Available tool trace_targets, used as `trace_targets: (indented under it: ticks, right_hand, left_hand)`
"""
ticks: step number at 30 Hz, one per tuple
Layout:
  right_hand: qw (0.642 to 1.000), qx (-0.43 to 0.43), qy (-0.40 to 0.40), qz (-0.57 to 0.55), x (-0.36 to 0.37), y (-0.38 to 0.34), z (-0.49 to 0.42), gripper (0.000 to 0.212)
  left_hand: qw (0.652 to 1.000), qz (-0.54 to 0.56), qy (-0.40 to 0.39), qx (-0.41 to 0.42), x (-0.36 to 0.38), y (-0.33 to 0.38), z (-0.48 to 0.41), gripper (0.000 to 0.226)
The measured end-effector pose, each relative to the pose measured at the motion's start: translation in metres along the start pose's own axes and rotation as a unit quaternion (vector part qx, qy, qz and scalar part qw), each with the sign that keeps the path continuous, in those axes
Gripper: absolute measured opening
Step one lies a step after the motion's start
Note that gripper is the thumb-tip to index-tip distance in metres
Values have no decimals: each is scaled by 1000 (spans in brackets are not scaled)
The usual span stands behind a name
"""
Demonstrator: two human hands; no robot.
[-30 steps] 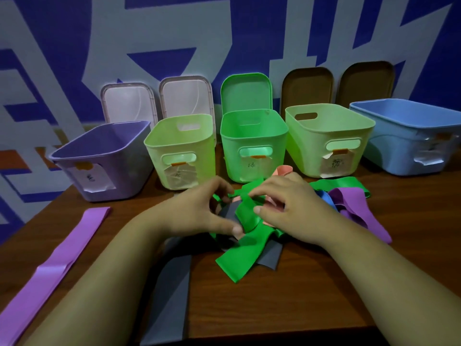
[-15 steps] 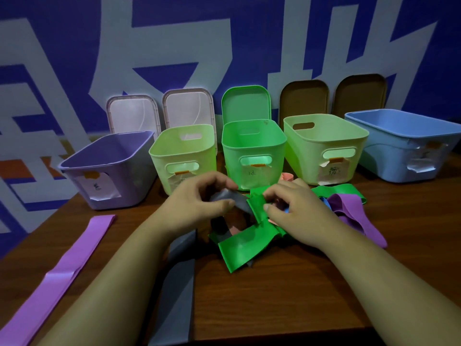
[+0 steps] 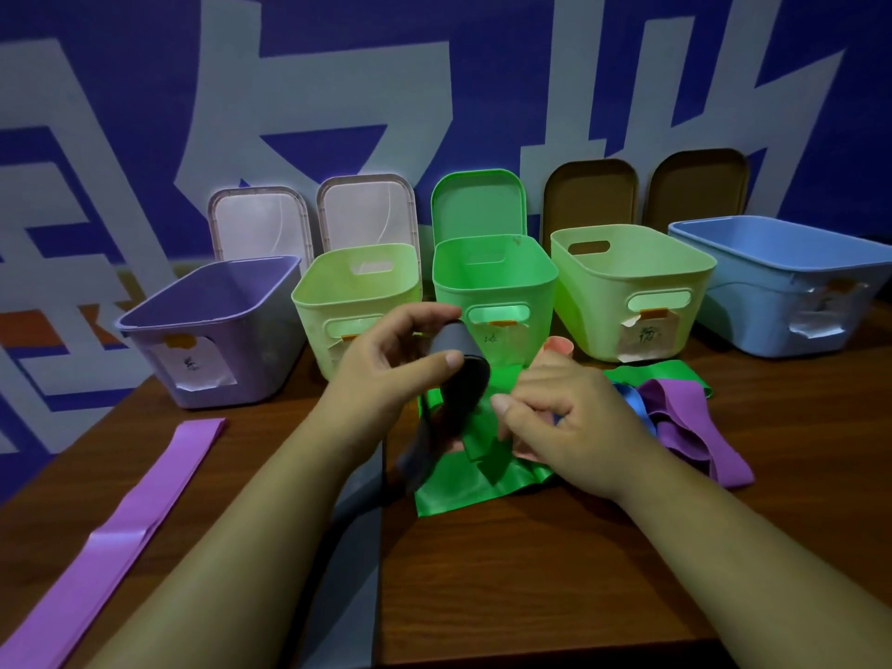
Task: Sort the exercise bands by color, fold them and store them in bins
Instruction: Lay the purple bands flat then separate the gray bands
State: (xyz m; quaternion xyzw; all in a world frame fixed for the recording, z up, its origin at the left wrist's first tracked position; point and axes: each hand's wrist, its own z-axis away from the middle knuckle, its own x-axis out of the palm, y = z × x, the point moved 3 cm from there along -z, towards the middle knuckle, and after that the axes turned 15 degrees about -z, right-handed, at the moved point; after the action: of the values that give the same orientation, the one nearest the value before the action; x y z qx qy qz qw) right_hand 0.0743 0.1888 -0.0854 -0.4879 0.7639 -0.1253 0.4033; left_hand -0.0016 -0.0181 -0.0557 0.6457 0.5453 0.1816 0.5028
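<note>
Fingers (image 3: 425, 315) and thumb of my left hand (image 3: 386, 374) pinched the grey band (image 3: 451, 341) at mid-frame, holding its loop clear of the wooden table (image 3: 531, 581). Nearest me, at the lower centre, that band's loose end lay on the dark brown wood. A long purple band (image 3: 120, 519) stretched flat along the lower left.

Just right of the raised grey loop, my right hand (image 3: 569, 422) curled down onto the tangled heap, its bent fingers on the green band (image 3: 458, 485); whether they pinched it I could not tell. Just beside that hand, to the right, lay a blue band (image 3: 632, 403) and a second purple band (image 3: 695, 432), with a pink band (image 3: 560, 346) poking up behind.

Beyond stood a row of open bins, left to right: purple bin (image 3: 251, 350), pale green bin (image 3: 313, 321), green bin (image 3: 531, 340), wider pale green bin (image 3: 603, 301), blue bin (image 3: 753, 301). Behind them, lids (image 3: 478, 200) leaned upright against a blue wall (image 3: 603, 50) painted with big white shapes.
</note>
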Motion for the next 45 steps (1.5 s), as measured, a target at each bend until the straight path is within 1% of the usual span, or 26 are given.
trace_targets:
  ticks: [1,3,5,7,11,15,18,20,24,29,31,32,34,36,39,42,44,45]
  right_hand:
    - [1000,14,-4,-17,2,0,1,47]
    - [998,42,-3,-38,3,0,2,42]
    - [996,59,7,-60,3,0,1,36]
    - [993,75,28,-84,1,0,0,39]
    - [985,109,67,-116,-5,-3,0,44]
    - [981,128,57,-131,-5,-6,-1,43]
    - [984,118,51,-123,-5,-7,-1,39]
    - [985,117,45,-117,-5,-9,-1,36]
    - [986,113,49,-109,-6,-11,-1,36]
    - [986,117,43,-115,-5,-9,-1,36]
    - [986,112,40,-116,-3,-8,-1,38]
    - [987,105,44,-108,-3,-8,-1,39]
    - [989,95,65,-91,-6,-5,1,38]
    - [988,100,86,-78,-10,-4,2,33]
    - [975,150,156,-59,-16,0,2,34]
    - [947,210,232,-70,-26,2,4,38]
    - [930,248,265,-58,-33,4,6,41]
    - [924,264,274,-46,-35,5,7,42]
  left_hand:
    - [1000,-18,-12,1,3,0,0,49]
    - [998,-50,-29,7,10,2,2,49]
    - [998,-42,-46,4,14,3,2,51]
    - [998,-33,-57,0,16,2,1,53]
    - [995,-73,-61,3,16,-2,0,55]
    - [992,-108,-64,-5,16,-5,1,56]
    - [988,-130,-78,-11,19,-7,1,58]
    - [986,-142,-86,-16,22,-9,1,55]
    - [985,-126,-114,-15,24,-10,2,45]
    - [987,-123,-98,-30,21,-6,3,31]
    - [986,-148,-70,-23,22,-3,4,21]
    - [986,-162,-38,-17,21,-3,4,19]
    - [985,-167,42,-17,17,1,2,21]
    - [986,-130,106,-17,11,7,1,23]
    - [979,-65,192,-22,-3,9,-1,24]
    - [956,-39,290,-30,-24,6,3,27]
    - [947,-41,318,-13,-34,7,7,22]
    - [948,-45,314,5,-36,9,8,20]
